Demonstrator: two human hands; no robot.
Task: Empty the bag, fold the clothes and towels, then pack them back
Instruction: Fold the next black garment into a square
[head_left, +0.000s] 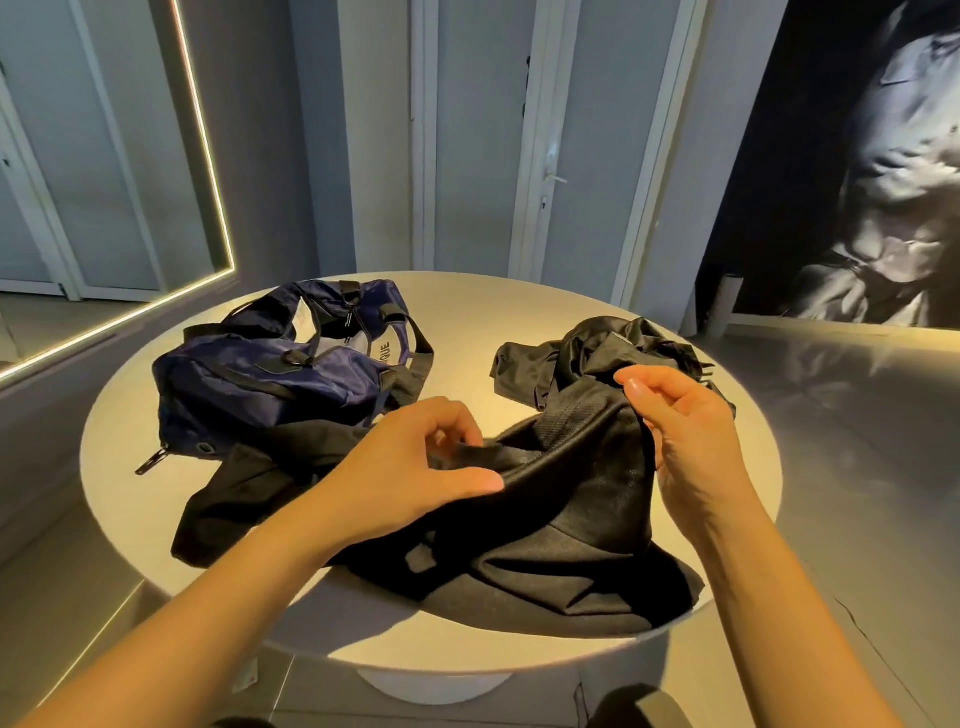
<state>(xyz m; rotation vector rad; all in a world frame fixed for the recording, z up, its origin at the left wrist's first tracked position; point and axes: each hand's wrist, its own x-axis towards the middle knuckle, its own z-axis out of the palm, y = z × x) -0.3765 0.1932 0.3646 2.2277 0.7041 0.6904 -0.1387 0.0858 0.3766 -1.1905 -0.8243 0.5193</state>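
Note:
A navy duffel bag (270, 374) with black straps lies open on the left of the round white table (114, 447). A black garment (545, 530) is spread loosely over the near half of the table, its lower edge hanging past the rim. My left hand (415, 462) pinches a fold of this garment near its middle. My right hand (685, 431) grips a raised part of the same garment and lifts it off the table. A second, shinier black garment (587, 343) lies crumpled behind my right hand.
The table stands on a white pedestal (436, 686). A mirror with a lit edge (208, 156) leans at the left, white doors (561, 156) stand behind, and a large dark picture (857, 156) fills the right wall. Grey floor surrounds the table.

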